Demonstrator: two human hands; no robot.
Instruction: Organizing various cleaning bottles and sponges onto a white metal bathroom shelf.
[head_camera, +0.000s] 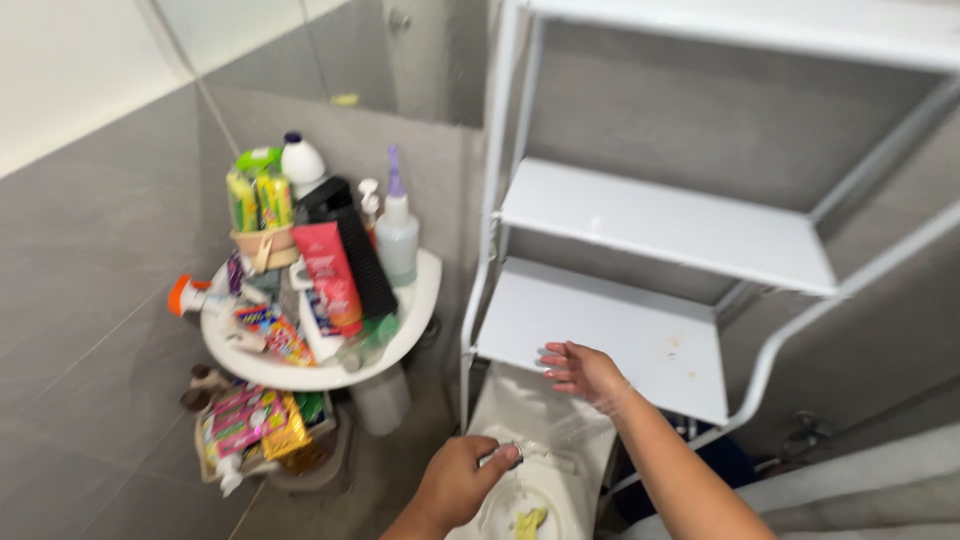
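My left hand (462, 480) is closed around a small shiny metal object (507, 452) above the white toilet tank (540, 430). My right hand (585, 372) is open, fingers spread, just below the front edge of the lowest shelf (600, 330) of a white metal rack (640, 215). The rack stands over the toilet and its shelves are bare. A yellow scrap (530, 521) lies on the toilet lid near my left hand.
A white sink (415, 300) at the left is piled with bottles, tubes, sachets and a black brush. A spray bottle (397, 225) stands at its back. More packets (250, 425) sit in a tray on the floor below. Grey tiled walls surround everything.
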